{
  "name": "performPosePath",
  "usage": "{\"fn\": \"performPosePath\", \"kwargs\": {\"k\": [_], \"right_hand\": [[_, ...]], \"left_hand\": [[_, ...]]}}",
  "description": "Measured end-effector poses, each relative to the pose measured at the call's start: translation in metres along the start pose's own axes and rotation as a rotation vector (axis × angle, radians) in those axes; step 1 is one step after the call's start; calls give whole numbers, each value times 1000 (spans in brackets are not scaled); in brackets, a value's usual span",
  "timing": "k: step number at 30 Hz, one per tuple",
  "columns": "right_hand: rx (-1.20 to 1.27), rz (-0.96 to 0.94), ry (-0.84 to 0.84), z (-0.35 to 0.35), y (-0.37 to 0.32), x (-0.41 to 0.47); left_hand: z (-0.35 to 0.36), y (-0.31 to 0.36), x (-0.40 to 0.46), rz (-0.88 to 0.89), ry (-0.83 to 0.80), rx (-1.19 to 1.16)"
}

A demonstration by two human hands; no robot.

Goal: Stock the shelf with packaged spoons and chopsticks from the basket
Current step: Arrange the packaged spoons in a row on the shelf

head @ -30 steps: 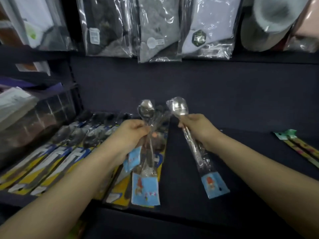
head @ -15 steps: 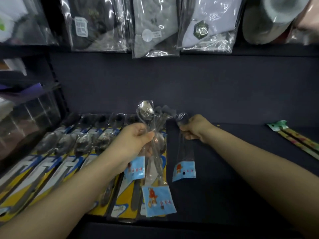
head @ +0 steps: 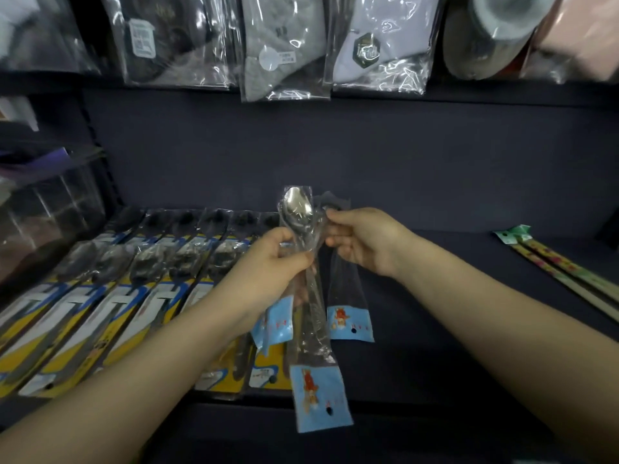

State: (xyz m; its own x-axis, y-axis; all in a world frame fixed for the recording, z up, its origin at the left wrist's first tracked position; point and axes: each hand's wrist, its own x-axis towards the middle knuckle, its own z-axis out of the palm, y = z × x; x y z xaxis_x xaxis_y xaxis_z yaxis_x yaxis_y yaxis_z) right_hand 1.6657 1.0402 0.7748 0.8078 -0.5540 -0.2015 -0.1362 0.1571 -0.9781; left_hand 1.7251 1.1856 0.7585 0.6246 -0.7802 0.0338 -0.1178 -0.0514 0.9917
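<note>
Between both hands: spoon packets (head: 306, 262), fanned for picking.
Left hand (head: 268, 266): fingers clamp the bunch.
Right hand (head: 365, 241): fingers pinch one packet's top, likely separating it.
Below right fingers: placed packet (head: 348, 306) on shelf (head: 452, 296).

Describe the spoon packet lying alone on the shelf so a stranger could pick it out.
On the dark shelf, just right of the row of yellow-and-blue carded spoons, lies one clear spoon packet. It has a pale blue header card facing the shelf edge and no yellow backing.

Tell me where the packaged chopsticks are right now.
In the head view, the packaged chopsticks lie at the far right of the dark shelf, apart from both hands and the spoon packs.
</note>
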Motion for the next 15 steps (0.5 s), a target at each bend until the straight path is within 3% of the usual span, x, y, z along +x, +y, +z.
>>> {"fn": "performPosePath", "kwargs": {"k": [11,15], "right_hand": [[242,14,150,-54,0,-11],[156,54,187,-76,10,-18]], "left_hand": [[22,4,-13,-90,-36,-129],[51,8,-5,-107,-73,-191]]}}
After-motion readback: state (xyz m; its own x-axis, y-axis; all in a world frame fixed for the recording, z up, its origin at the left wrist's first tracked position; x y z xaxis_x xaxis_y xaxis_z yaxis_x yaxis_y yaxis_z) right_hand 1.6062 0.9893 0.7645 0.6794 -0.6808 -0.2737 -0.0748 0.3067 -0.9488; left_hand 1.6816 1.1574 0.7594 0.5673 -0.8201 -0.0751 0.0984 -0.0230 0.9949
